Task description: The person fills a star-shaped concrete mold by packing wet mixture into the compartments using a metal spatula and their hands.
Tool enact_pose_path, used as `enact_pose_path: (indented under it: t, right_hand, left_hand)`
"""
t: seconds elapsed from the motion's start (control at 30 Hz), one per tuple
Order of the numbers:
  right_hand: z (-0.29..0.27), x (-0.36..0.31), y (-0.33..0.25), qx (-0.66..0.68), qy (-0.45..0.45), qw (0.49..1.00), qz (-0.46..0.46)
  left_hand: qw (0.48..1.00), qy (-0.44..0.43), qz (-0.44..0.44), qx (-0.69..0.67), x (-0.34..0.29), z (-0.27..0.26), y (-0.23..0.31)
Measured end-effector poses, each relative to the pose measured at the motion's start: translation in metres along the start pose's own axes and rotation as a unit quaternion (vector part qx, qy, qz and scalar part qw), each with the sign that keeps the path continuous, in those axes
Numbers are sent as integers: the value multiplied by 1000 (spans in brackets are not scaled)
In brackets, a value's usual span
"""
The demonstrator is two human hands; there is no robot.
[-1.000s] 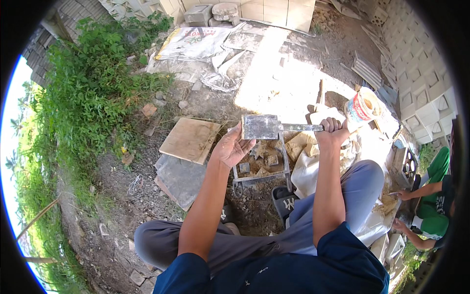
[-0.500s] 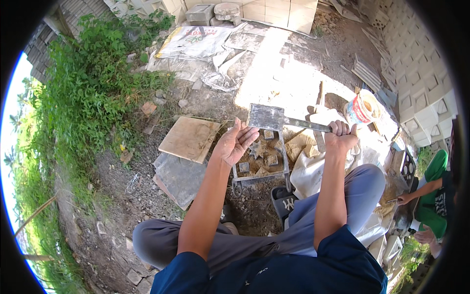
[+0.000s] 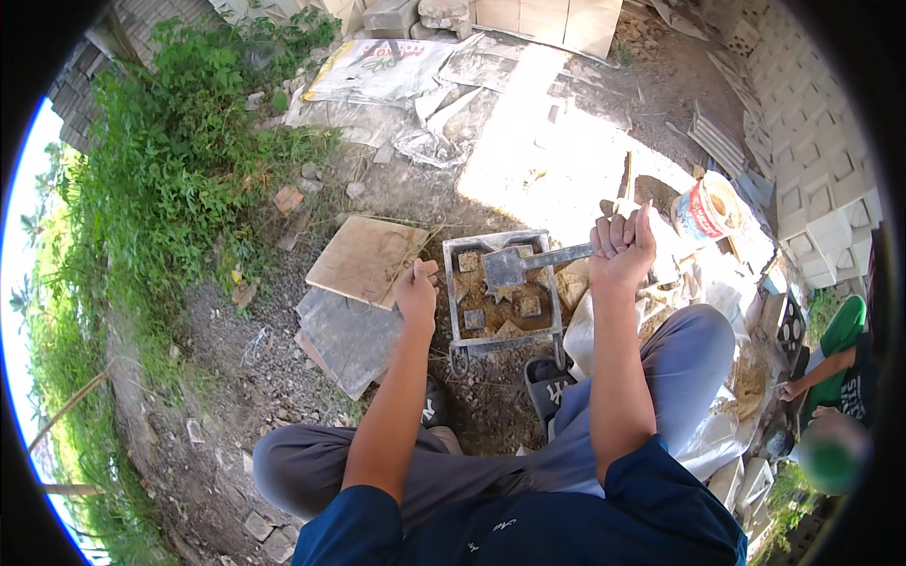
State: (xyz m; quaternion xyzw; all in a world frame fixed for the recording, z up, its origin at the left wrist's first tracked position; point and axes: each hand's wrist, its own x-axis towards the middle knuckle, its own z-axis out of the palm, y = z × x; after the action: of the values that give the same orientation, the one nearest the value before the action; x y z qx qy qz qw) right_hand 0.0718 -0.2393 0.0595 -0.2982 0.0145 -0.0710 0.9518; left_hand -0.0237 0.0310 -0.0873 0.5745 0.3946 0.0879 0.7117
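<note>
My right hand (image 3: 618,247) is wrapped round the handle of a flat metal paddle (image 3: 506,268) with a grey square blade. Its blade hangs over a metal block mould (image 3: 502,347), hiding part of the inside. Sandy brown mix lies in the mould around several square cores and a star-shaped centre piece. My left hand (image 3: 416,294) has curled fingers beside the right edge of a wooden board (image 3: 363,259); nothing shows in it. I cannot tell whether it touches the board. A grey sheet (image 3: 354,344) lies partly under the board.
A paint bucket (image 3: 703,209) stands at the right beyond white sacking (image 3: 694,415). Another person (image 3: 835,368) works at far right near a second dark mould (image 3: 791,325). Stacked pale blocks (image 3: 821,179) line the right side. Green plants (image 3: 179,160) grow at left.
The paddle has come down from above the mould's far side to over its inside. My left hand has left the blade, moved left and nearer, and its fingers have curled.
</note>
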Motion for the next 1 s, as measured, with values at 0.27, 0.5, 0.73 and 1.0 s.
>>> enact_pose_path:
  t: [0.27,0.5,0.73,1.0]
  right_hand:
    - [64,-39,63,-152,-182,971,-37]
    - [98,-46,112,-268,-213,939,5]
    - [97,-47,128,-353,-177,918,-13]
    - [95,-48,136,-411,-197,889,-32]
  left_hand:
    - [969,-40,174,168,-13,17,-71]
    - [940,-30,242,239,-2,10,-86]
    - [966,-31,152,207,-8,20,-72]
    - [969,-45,142,197,7,20,-86]
